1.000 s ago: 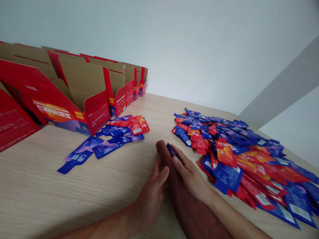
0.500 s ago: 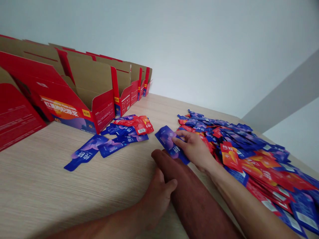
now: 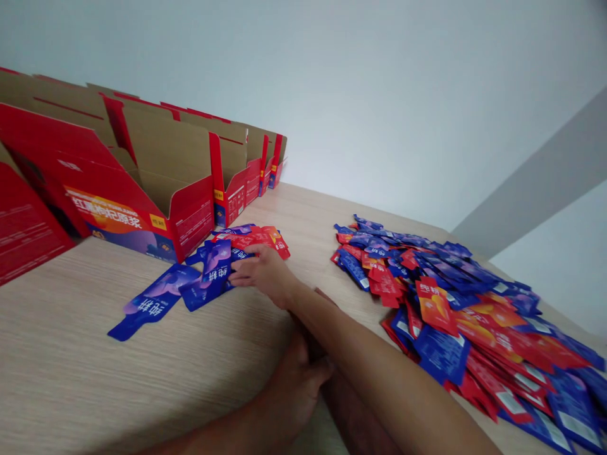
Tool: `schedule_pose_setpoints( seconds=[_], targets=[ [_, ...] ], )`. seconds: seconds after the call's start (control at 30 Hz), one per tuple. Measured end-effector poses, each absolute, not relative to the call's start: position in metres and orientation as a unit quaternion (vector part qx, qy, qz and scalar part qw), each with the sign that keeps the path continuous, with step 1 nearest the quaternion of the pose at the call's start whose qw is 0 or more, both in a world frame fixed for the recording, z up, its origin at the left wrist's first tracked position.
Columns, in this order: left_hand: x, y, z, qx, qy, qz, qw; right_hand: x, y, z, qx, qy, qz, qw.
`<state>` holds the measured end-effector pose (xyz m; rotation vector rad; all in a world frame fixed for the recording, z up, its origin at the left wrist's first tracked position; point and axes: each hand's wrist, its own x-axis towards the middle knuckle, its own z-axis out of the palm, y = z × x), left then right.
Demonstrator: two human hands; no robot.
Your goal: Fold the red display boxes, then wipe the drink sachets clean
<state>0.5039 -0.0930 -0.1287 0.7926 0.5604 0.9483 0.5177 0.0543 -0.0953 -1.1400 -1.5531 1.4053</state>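
Observation:
My right hand [image 3: 265, 273] reaches left across the wooden table [image 3: 95, 385] and pinches a blue sachet [image 3: 215, 258] at the edge of a small pile of blue and red sachets [image 3: 258, 239]. The sachet lies over the pile's other blue packets. Another long blue sachet [image 3: 152, 302] lies alone at the pile's left. My left hand [image 3: 296, 379] rests flat on the table near me, partly under my right forearm, with nothing in it.
A big heap of blue and red sachets [image 3: 450, 303] covers the right side of the table. Open red cardboard boxes [image 3: 156, 183] stand in a row along the left and back. A pale wall rises behind the table.
My right hand has carried a blue sachet from beside the big heap leftward to the small pile. My left hand has stayed near me and slid slightly back.

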Motion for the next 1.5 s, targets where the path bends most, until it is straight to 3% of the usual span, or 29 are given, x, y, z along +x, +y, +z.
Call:
schedule_pose_setpoints(
  seconds=[0.13,0.3,0.5,0.7,0.93,1.03,1.13,1.2,1.3,1.4,1.5],
  targets=[
    [0.502,-0.095,-0.131,0.372,0.273,0.421,0.781,0.585,0.053,-0.074,-0.583,-0.687,0.335,0.275],
    [0.503,-0.095,-0.128,0.374,0.299,0.410,0.777,0.675,0.053,-0.058,-0.732,-0.673,0.045,0.091],
    [0.504,-0.092,-0.128,0.334,0.324,0.406,0.787,0.702,0.045,-0.075,-0.737,-0.665,-0.110,-0.055],
    [0.495,-0.085,-0.125,0.296,0.347,0.406,0.792,0.705,0.040,-0.073,-0.719,-0.678,-0.150,-0.037],
    [0.487,-0.073,-0.116,0.297,0.350,0.331,0.824,0.712,0.009,-0.057,-0.716,-0.679,-0.062,0.147],
    [0.485,-0.063,-0.120,0.395,0.419,0.418,0.703,0.713,-0.019,-0.060,-0.689,-0.688,0.031,0.224],
    [0.481,-0.061,-0.122,0.517,0.504,0.548,0.422,0.716,-0.045,-0.068,-0.659,-0.690,0.099,0.282],
    [0.482,-0.071,-0.124,0.649,0.431,0.572,0.255,0.721,-0.055,-0.071,-0.651,-0.682,0.117,0.313],
    [0.499,-0.096,-0.137,0.858,0.208,0.459,0.095,0.729,-0.060,-0.073,-0.641,-0.674,0.131,0.343],
    [0.524,-0.114,-0.164,0.924,0.103,0.366,-0.041,0.729,-0.063,-0.073,-0.618,-0.690,0.167,0.338],
    [0.533,-0.114,-0.188,0.945,0.030,0.326,-0.001,0.720,-0.073,-0.072,-0.578,-0.721,0.229,0.305]
  ],
)
